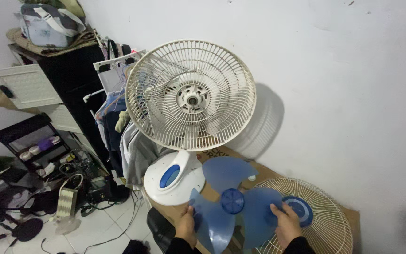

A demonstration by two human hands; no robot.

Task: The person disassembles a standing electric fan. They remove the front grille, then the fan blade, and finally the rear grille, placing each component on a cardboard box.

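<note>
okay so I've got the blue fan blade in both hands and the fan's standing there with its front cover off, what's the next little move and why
Probably lift the blue blade toward the bare motor shaft at the centre of the rear grille, hub facing it. Your left hand and right hand each grip a vane, the shaft looks uncovered, and the front grille lies aside on the cardboard, so nothing seems to block the way.

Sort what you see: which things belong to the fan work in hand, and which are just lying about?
In hand: blue fan blade, held by left hand and right hand; fan with rear grille; loose front grille.
Lying about: hanging clothes, black shelf, bag, cables.
</note>
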